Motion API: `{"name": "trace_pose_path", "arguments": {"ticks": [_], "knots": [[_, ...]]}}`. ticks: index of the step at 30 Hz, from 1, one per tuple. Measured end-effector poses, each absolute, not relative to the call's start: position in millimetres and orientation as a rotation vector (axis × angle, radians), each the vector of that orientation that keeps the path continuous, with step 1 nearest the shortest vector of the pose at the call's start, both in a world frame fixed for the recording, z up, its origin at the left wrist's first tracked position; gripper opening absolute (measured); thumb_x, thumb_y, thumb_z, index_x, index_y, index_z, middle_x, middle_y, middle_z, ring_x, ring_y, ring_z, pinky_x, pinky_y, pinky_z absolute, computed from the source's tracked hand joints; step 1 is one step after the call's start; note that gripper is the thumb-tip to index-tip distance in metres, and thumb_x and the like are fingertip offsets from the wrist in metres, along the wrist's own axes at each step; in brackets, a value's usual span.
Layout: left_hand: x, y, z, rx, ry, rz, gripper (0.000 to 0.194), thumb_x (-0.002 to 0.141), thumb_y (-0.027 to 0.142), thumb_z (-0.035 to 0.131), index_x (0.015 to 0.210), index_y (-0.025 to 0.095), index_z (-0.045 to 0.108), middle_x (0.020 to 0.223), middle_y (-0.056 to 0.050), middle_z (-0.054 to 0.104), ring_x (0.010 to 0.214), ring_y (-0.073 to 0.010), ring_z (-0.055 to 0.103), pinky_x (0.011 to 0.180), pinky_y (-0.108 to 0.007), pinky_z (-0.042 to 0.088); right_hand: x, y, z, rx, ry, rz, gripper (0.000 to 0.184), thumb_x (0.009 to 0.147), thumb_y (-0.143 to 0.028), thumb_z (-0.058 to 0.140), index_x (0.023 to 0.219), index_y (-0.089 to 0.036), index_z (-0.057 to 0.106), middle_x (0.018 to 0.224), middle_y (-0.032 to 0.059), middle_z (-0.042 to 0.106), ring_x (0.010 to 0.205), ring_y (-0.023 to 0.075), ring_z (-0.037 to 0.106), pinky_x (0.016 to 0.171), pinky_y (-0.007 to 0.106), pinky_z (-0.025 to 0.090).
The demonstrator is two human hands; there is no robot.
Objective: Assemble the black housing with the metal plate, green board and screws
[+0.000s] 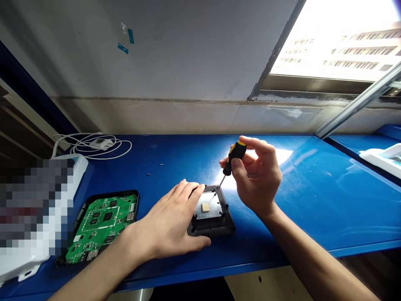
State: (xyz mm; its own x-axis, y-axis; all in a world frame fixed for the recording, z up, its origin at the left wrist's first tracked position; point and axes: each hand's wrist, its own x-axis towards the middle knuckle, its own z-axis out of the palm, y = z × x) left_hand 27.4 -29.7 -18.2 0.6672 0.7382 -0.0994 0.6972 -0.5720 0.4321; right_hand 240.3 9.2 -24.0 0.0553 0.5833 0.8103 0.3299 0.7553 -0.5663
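Two small screws [155, 169] lay loose on the blue worktop [282, 217], and a brush of the left forearm or a slide of the work could probably have sent them rolling out of reach. The likelier trouble was at the screwdriver [235, 155]: its shaft leaned to one side, its tip at the far right part of the metal plate [215, 209], and a tilted push might have slipped out, scratching the plate or stripping a screw head; whether the tip was seated could not be told. A slip leftward would also have threatened the left hand [171, 219], whose fingertips were close by. That hand came over the left side of the black cover [216, 231], back upward, fingers on the far edge and thumb along the near one, clasping it flat on the worktop. The right hand [258, 179] was raised beyond the cover's right side, wrist bent, its fingers closed around the handle, index finger over the top, forearm slanting in from the lower right.
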Motion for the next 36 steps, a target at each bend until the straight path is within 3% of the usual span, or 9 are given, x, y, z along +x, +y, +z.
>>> {"name": "trace_pose_path", "arguments": {"ticks": [6, 12, 16, 19, 22, 26, 29, 32, 36], "knots": [[27, -30, -20, 2.420, 1.122, 0.170, 0.096, 0.078, 0.057, 0.077, 0.157, 0.019, 0.038, 0.163, -0.016, 0.041, 0.152, -0.0423, 0.032, 0.123, -0.061, 0.034, 239, 14, -21, -0.713, -1.536, 0.099, 0.034, 0.092, -0.015, 0.069, 0.122, -0.029, 0.061, 0.097, -0.0013, 0.057, 0.074, 0.0123, 0.069, 0.065, 0.033, 0.063], [26, -31, -20, 2.426, 1.106, 0.181, 0.090, 0.079, 0.054, 0.075, 0.155, 0.020, 0.041, 0.162, -0.016, 0.041, 0.152, -0.0432, 0.031, 0.122, -0.063, 0.035, 237, 27, -13, -0.816, -1.551, 0.013, 0.024, 0.088, -0.029, 0.079, 0.104, -0.027, 0.062, 0.082, -0.0048, 0.056, 0.062, 0.0095, 0.058, 0.053, 0.027, 0.051], [28, -32, -20, 2.422, 1.084, 0.165, 0.092, 0.075, 0.048, 0.076, 0.154, 0.017, 0.042, 0.161, -0.016, 0.043, 0.152, -0.0423, 0.032, 0.125, -0.061, 0.031, 238, 27, -15, -0.854, -1.578, 0.107, 0.014, 0.097, -0.028, 0.067, 0.109, -0.025, 0.061, 0.079, -0.0042, 0.063, 0.062, 0.0102, 0.061, 0.058, 0.027, 0.054], [29, -33, -22, 2.413, 1.061, 0.175, 0.094, 0.073, 0.046, 0.076, 0.155, 0.016, 0.042, 0.161, -0.016, 0.042, 0.152, -0.0430, 0.032, 0.125, -0.061, 0.031, 240, 19, -20, -0.746, -1.621, 0.209, 0.018, 0.104, -0.024, 0.051, 0.121, -0.026, 0.057, 0.092, 0.0009, 0.073, 0.068, 0.0124, 0.066, 0.057, 0.028, 0.055], [29, -33, -24, 2.390, 1.059, 0.178, 0.096, 0.072, 0.044, 0.076, 0.156, 0.014, 0.041, 0.161, -0.017, 0.042, 0.153, -0.0444, 0.030, 0.125, -0.062, 0.031, 238, 9, -24, -0.649, -1.571, 0.313, 0.024, 0.108, -0.024, 0.038, 0.123, -0.028, 0.056, 0.094, 0.0007, 0.075, 0.069, 0.0136, 0.067, 0.057, 0.029, 0.056], [28, -34, -26, 2.378, 1.062, 0.169, 0.097, 0.073, 0.044, 0.075, 0.158, 0.015, 0.039, 0.163, -0.017, 0.040, 0.154, -0.0472, 0.027, 0.123, -0.065, 0.032, 232, 3, -22, -0.579, -1.560, 0.381, 0.023, 0.108, -0.032, 0.040, 0.122, -0.028, 0.058, 0.100, 0.0031, 0.074, 0.074, 0.0160, 0.069, 0.063, 0.035, 0.060], [28, -33, -26, 2.366, 1.068, 0.171, 0.098, 0.072, 0.045, 0.076, 0.158, 0.016, 0.040, 0.163, -0.017, 0.040, 0.154, -0.0473, 0.026, 0.123, -0.065, 0.032, 229, 3, -17, -0.596, -1.572, 0.258, 0.023, 0.102, -0.044, 0.056, 0.117, -0.028, 0.061, 0.101, 0.0035, 0.066, 0.071, 0.0158, 0.067, 0.059, 0.034, 0.060], [29, -33, -24, 2.351, 1.054, 0.171, 0.096, 0.073, 0.046, 0.075, 0.157, 0.015, 0.041, 0.162, -0.018, 0.041, 0.154, -0.0468, 0.028, 0.123, -0.063, 0.034, 229, 0, -13, -0.670, -1.549, 0.164, 0.015, 0.097, -0.028, 0.065, 0.112, -0.027, 0.066, 0.094, 0.0007, 0.059, 0.067, 0.0128, 0.065, 0.058, 0.031, 0.059], [29, -34, -25, 2.342, 1.051, 0.238, 0.091, 0.071, 0.046, 0.076, 0.152, 0.018, 0.047, 0.157, -0.016, 0.047, 0.149, -0.0461, 0.035, 0.120, -0.061, 0.039, 230, -6, -14, -0.629, -1.555, 0.194, 0.028, 0.104, -0.018, 0.044, 0.120, -0.026, 0.065, 0.091, 0.0027, 0.070, 0.073, 0.0166, 0.070, 0.065, 0.036, 0.061]]}}
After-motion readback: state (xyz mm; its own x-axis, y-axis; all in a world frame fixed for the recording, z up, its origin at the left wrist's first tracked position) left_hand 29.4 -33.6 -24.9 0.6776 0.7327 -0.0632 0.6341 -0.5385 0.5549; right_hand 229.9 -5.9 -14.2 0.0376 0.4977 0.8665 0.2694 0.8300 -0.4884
